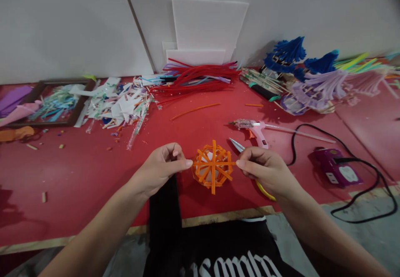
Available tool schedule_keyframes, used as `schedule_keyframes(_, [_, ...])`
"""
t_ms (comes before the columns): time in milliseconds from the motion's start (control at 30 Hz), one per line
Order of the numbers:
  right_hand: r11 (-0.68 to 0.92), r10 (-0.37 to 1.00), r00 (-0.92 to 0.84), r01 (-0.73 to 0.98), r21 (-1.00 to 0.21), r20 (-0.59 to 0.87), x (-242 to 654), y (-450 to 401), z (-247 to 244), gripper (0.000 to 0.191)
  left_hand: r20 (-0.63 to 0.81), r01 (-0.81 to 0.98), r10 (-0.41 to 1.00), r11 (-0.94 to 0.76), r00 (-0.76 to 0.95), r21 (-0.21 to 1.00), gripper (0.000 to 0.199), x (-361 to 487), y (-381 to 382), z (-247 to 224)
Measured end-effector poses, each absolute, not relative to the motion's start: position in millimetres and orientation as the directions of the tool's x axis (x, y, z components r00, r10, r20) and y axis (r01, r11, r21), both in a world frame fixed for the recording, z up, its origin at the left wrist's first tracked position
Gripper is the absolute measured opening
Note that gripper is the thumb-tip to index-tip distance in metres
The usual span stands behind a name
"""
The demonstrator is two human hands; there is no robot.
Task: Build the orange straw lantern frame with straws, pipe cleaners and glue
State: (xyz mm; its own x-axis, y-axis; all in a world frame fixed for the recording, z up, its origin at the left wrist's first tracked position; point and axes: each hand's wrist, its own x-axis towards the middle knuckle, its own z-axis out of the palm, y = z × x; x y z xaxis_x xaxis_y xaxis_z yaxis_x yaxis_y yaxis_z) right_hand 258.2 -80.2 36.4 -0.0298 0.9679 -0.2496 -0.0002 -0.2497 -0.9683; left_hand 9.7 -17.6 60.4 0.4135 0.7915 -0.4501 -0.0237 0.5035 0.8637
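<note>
Orange pipe-cleaner frame (pixel 213 170): near the counter's (pixel 78 197) front edge. Left hand (pixel 159 166) and right hand (pixel 267 168): each pinched closed on opposite ends of its crosswise strip (pixel 225 163). Probably light, soft-surfaced, easily bent; grip at strip ends.

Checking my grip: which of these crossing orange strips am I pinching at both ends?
The sideways strip, between your left hand and right hand; the front-to-back strip has no fingers at its ends.
</note>
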Motion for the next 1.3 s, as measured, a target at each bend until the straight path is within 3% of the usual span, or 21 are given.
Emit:
schedule_keyframes(400, [-0.253,0.967,0.012,-0.024,-0.967,-0.254,258.9,-81.3,37.5,0.031,-0.43,-0.037,0.83,0.472,0.355,0.881,0.041,6.7,-24.2,61.0])
schedule_keyframes(533, [-0.162,0.979,0.153,0.169,-0.972,-0.136,279.4,-79.6,43.9,0.029,-0.334,0.022,0.907,0.34,0.256,0.94,0.041,-4.2,-33.9,58.8])
schedule_keyframes(600, [-0.127,0.96,0.279,0.436,-0.891,0.0,297.7,-77.1,41.8,0.028,-0.28,0.109,0.92,0.259,0.274,0.96,0.05,-8.8,-39.5,54.2])
schedule_keyframes(667, [-0.17,0.933,0.336,0.726,-0.666,0.129,317.2,-73.3,33.7,0.031,-0.267,0.253,0.902,0.186,0.34,0.949,0.067,-9.8,-45.8,46.6])
schedule_keyframes(733, [-0.235,0.936,0.318,0.884,-0.405,0.149,333.2,-68.2,20.2,0.035,-0.28,0.402,0.874,0.109,0.398,0.909,0.089,-6.0,-52.1,36.6])
schedule_keyframes(767, [-0.251,0.936,0.319,0.901,-0.354,0.149,339.0,-65.2,12.2,0.036,-0.276,0.45,0.866,0.067,0.418,0.891,0.101,-2.6,-55.0,31.0])
schedule_keyframes(867, [-0.238,0.95,0.288,0.917,-0.322,0.118,347.6,-54.4,-10.2,0.032,-0.198,0.458,0.855,-0.051,0.479,0.888,0.117,10.6,-59.7,15.9])
schedule_keyframes(1000, [-0.215,0.962,0.255,0.929,-0.301,0.1,350.5,-37.8,-24.0,0.025,-0.068,0.356,0.841,-0.152,0.536,0.922,0.116,24.7,-55.7,8.3])
schedule_keyframes(1200, [-0.208,0.956,0.253,0.941,-0.265,0.149,349.7,-23.1,-13.2,0.025,-0.058,0.186,0.86,-0.044,0.508,0.982,0.095,33.8,-48.5,16.3])
schedule_keyframes(1300, [-0.14,0.939,0.223,0.943,-0.302,0.262,331.2,-29.4,1.7,0.023,-0.066,0.124,0.877,0.008,0.475,0.992,0.087,37.3,-49.5,19.4])
